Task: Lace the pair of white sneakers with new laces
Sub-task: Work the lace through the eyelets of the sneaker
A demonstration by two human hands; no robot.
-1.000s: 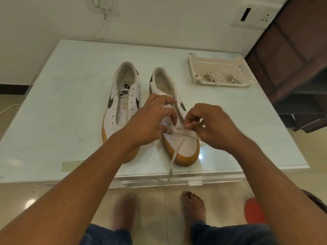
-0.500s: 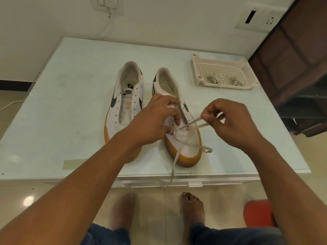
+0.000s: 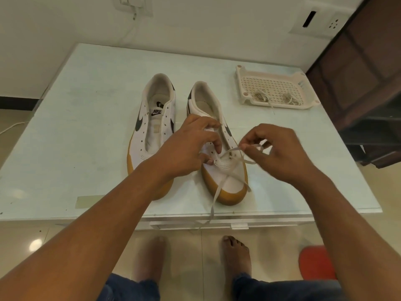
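Two white sneakers with black swooshes and tan soles stand side by side on the pale table (image 3: 91, 131), toes toward me. The left sneaker (image 3: 155, 127) has no lace. My left hand (image 3: 191, 146) grips the right sneaker (image 3: 225, 179) at its lower eyelets. A white lace (image 3: 232, 152) runs through the lowest eyelets. My right hand (image 3: 275, 153) pinches one strand just right of the shoe. The other end crosses the toe and hangs over the table's front edge.
A cream perforated tray (image 3: 243, 83) at the back right holds two coiled old laces (image 3: 261, 96). A dark wooden cabinet (image 3: 364, 72) stands right of the table. My bare feet and a red object (image 3: 314, 263) are on the floor below.
My right hand drew the lace out to the right, away from the toe, and has since slackened back a little toward the shoe. My left hand kept its hold on the right sneaker.
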